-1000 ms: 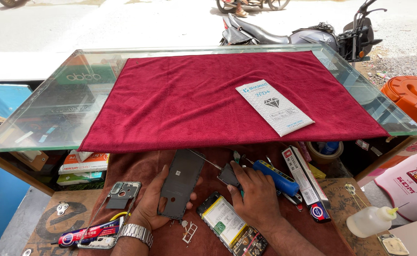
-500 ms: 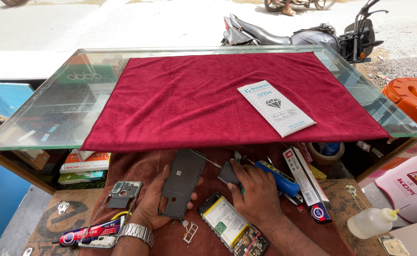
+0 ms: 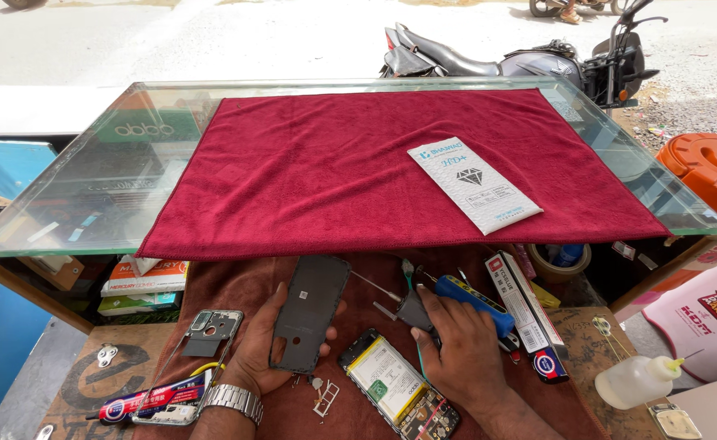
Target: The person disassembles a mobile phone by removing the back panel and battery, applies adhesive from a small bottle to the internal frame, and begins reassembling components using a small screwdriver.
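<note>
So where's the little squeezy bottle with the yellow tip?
In the head view the small clear squeeze bottle lies on its side at the lower right of the bench, right of the right hand and just below the pink bag.

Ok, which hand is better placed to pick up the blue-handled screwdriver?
Right. The right hand already rests against the blue-handled screwdriver, while the left hand is occupied holding the dark back cover.

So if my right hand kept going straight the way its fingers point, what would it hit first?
Your right hand points up and left, fingertips already on a small grey part. Beyond that, probably the dark phone back cover in your left hand, though depth is unclear.
</note>
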